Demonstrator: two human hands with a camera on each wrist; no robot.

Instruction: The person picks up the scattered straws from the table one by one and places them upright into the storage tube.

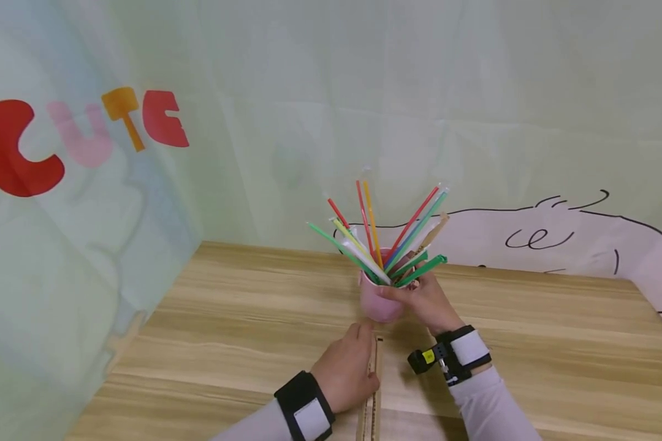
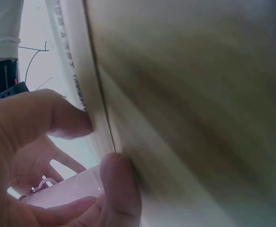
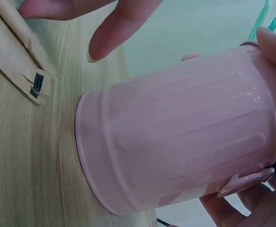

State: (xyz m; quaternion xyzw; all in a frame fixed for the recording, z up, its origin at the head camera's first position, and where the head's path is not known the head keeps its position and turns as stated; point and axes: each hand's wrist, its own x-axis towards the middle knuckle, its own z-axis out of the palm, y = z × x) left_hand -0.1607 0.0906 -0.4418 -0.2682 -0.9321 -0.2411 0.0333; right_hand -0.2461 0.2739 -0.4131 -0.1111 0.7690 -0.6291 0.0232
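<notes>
A pink metal bucket (image 1: 382, 303) stands on the table, holding several wrapped drinking straws (image 1: 414, 223) in red, yellow, green and blue, plus a brown paper-wrapped one. My right hand (image 1: 427, 300) grips the bucket near its rim, thumb on the near side. In the right wrist view the ribbed bucket (image 3: 185, 132) is upright with its base at the tabletop. My left hand (image 1: 347, 370) is in front of it, pinching a long, slim brown paper wrapper (image 1: 377, 398). Its thumb (image 2: 74, 120) and a fingertip lie along the wrapper's edge; the contents are hidden.
The wood-grain table (image 1: 243, 306) runs back to a pale fabric backdrop (image 1: 447, 92) with coloured letters on the left. A black line drawing (image 1: 540, 239) shows low on the right. Both wrists wear black straps (image 1: 463, 355) over pale sleeves.
</notes>
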